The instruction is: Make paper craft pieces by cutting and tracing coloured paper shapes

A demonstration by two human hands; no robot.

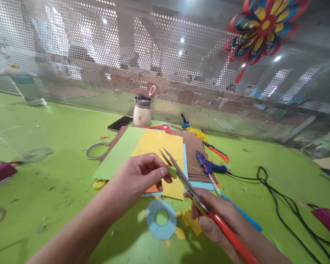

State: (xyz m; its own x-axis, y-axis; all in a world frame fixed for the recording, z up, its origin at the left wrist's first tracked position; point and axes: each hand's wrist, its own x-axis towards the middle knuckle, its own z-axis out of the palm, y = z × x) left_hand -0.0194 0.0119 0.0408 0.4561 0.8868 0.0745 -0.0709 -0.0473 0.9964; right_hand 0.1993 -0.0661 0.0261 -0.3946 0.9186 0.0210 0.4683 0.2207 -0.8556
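Between the thumb and fingers of my left hand (143, 174) is a small piece of green paper (172, 172). My right hand (217, 212) grips a pair of red-handled scissors (194, 192), their blades parted and pointing up and left. The green piece lies right by the blades; whether they touch it I cannot tell. Below the hands, a light blue paper ring (151, 223) with yellow petal-shaped pieces around it lies on the green table (121, 238). Folded yellow paper (193, 222) sits beside it, near my right hand.
Stacked coloured sheets (118, 154) lie ahead. A blue glue gun (209, 165) with a black cord (277, 198) is at the right. A white bottle (142, 112) and a phone (120, 123) stand and lie behind. At left is a clear cup (24, 146); a perforated screen (165, 66) borders the table.
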